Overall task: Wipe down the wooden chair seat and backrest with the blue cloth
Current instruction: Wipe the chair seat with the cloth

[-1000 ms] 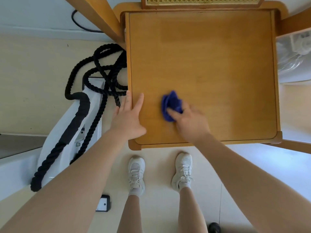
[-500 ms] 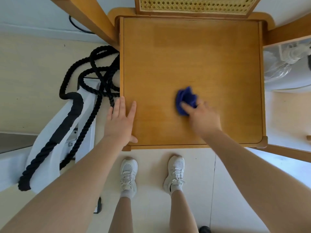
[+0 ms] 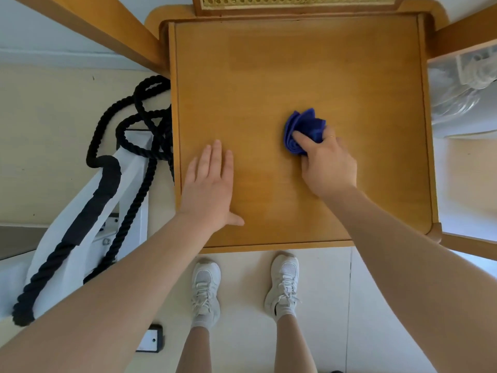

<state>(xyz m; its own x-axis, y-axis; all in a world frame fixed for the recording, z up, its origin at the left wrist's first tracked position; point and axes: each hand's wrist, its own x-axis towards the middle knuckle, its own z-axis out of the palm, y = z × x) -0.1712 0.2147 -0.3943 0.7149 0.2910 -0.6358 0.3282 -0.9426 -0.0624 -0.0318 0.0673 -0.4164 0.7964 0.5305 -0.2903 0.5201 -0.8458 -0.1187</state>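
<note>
pale floor [image 3: 322, 305] lying under a wooden chair seat [image 3: 295, 71], seen from above. right hand [image 3: 326, 162]: fingers [image 3: 302, 138] curling round the bunched blue cloth [image 3: 304, 127] and pressing it onto the seat, right of centre. left hand [image 3: 208, 189]: fingers straight and together, palm lying flat on the seat near its left edge, holding nothing. cane backrest [image 3: 295, 1] showing at the top edge. black rope [image 3: 139, 125] coiling over a white frame [image 3: 80, 224] left of the chair. white shoes [image 3: 205, 289] standing below the front edge.
</note>
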